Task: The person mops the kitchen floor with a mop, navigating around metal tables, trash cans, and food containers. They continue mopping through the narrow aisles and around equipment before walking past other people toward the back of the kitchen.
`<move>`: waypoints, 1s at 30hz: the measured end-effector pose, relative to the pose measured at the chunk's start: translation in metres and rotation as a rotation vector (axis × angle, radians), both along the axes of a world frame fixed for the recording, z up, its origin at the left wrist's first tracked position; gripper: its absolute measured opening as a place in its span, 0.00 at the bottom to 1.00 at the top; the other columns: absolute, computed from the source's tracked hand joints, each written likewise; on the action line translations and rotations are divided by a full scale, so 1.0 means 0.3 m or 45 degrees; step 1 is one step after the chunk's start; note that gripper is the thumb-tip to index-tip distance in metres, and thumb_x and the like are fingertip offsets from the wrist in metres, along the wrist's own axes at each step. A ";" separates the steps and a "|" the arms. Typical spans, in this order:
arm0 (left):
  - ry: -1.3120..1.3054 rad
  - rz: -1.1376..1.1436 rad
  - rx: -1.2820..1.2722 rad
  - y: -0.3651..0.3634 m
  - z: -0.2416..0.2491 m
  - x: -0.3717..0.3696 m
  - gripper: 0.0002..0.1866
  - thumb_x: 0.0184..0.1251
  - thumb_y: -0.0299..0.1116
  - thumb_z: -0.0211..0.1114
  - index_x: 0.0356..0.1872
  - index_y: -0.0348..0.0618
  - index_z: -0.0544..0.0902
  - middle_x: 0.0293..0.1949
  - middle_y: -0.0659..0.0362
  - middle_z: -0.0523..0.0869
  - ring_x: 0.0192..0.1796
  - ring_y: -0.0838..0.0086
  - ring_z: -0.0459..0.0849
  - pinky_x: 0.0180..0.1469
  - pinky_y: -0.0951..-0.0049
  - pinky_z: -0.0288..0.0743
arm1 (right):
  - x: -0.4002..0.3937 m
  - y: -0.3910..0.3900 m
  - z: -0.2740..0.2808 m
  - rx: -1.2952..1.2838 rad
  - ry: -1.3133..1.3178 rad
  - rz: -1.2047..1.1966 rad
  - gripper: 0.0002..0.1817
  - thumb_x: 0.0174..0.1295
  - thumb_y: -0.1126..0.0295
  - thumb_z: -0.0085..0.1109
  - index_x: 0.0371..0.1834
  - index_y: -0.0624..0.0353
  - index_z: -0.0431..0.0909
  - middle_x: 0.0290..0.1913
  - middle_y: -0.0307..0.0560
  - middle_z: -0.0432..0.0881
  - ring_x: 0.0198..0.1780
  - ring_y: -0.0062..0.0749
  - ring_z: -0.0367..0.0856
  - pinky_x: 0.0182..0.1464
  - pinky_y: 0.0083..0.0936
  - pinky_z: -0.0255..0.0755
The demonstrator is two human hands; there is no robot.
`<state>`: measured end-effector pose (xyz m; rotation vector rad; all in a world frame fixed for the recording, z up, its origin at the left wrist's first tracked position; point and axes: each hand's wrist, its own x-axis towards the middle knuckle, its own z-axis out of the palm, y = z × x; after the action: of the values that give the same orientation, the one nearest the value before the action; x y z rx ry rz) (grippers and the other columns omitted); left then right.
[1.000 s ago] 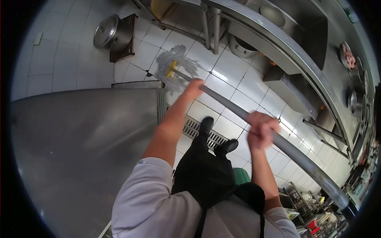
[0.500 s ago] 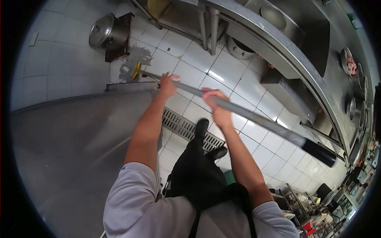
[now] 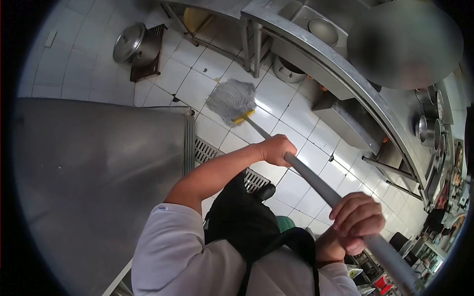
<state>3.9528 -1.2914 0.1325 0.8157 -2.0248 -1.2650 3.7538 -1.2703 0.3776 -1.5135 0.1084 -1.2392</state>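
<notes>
A mop handle runs slantwise across the view, its near end leaving at the lower right. My left hand is closed around the shaft's lower part. Higher up the same shaft, my right hand grips it with wrapped fingers, close to the camera. A yellow clamp joins the handle to the grey mop head, whose strands lie spread on the white floor tiles.
A lidded pot sits on a low dark stand at the far left. Steel counters line the right, with another pot underneath. A steel surface fills the left. A drain grate crosses the floor by my boot.
The mop head has swung right, away from the lidded pot's stand. Both hands have moved right, my right hand also nearer the camera. A blurred round shape now covers the upper right.
</notes>
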 end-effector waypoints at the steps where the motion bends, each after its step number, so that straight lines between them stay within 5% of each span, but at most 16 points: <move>1: -0.013 -0.013 -0.086 -0.007 -0.007 0.001 0.16 0.52 0.41 0.73 0.16 0.47 0.75 0.18 0.55 0.78 0.25 0.54 0.81 0.30 0.59 0.74 | 0.017 0.048 0.008 0.057 0.012 -0.141 0.14 0.56 0.69 0.73 0.26 0.59 0.73 0.17 0.40 0.77 0.18 0.29 0.79 0.23 0.27 0.80; 6: -0.103 -0.048 -0.360 -0.042 -0.103 0.073 0.17 0.59 0.41 0.70 0.17 0.48 0.74 0.17 0.55 0.75 0.24 0.54 0.80 0.30 0.58 0.74 | 0.123 0.095 -0.087 0.079 -0.108 -0.455 0.18 0.59 0.65 0.69 0.21 0.53 0.67 0.13 0.32 0.68 0.12 0.20 0.68 0.17 0.21 0.71; 12: -0.217 0.044 -0.296 -0.146 -0.234 0.270 0.13 0.55 0.34 0.70 0.18 0.45 0.75 0.18 0.52 0.77 0.27 0.51 0.80 0.34 0.57 0.75 | 0.202 0.134 -0.325 0.229 0.061 -0.589 0.11 0.60 0.70 0.68 0.29 0.59 0.73 0.21 0.43 0.76 0.27 0.38 0.81 0.38 0.44 0.80; 14: -0.571 0.174 -0.019 -0.144 -0.317 0.362 0.07 0.48 0.29 0.70 0.24 0.43 0.80 0.30 0.50 0.85 0.39 0.51 0.84 0.43 0.55 0.77 | 0.249 0.180 -0.477 0.345 0.260 -0.689 0.08 0.62 0.73 0.65 0.32 0.60 0.74 0.27 0.47 0.79 0.39 0.43 0.83 0.50 0.46 0.77; 18: -0.752 0.233 -0.027 -0.072 -0.486 0.517 0.09 0.48 0.24 0.72 0.31 0.42 0.81 0.46 0.51 0.86 0.50 0.53 0.83 0.54 0.59 0.77 | 0.301 0.361 -0.644 0.668 0.397 -0.577 0.07 0.64 0.73 0.65 0.36 0.61 0.75 0.34 0.49 0.80 0.51 0.43 0.80 0.57 0.35 0.71; 24: -0.703 0.393 0.125 0.095 -0.422 0.355 0.17 0.50 0.35 0.81 0.38 0.41 0.85 0.59 0.48 0.83 0.60 0.58 0.82 0.63 0.67 0.75 | 0.092 0.493 -0.525 0.651 0.293 -0.716 0.09 0.65 0.72 0.65 0.30 0.61 0.75 0.36 0.49 0.82 0.39 0.31 0.80 0.38 0.26 0.74; 30: -0.417 0.330 0.132 0.436 -0.447 -0.185 0.11 0.55 0.31 0.78 0.30 0.37 0.84 0.55 0.47 0.85 0.53 0.60 0.85 0.57 0.68 0.77 | -0.328 0.761 -0.301 0.614 0.228 -0.933 0.10 0.66 0.76 0.60 0.25 0.63 0.73 0.28 0.44 0.82 0.29 0.21 0.75 0.32 0.22 0.70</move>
<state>3.8974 -1.1606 -0.0016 1.3627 -2.0261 -1.1536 3.6553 -1.0421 0.2871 -1.1742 1.0800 -1.4870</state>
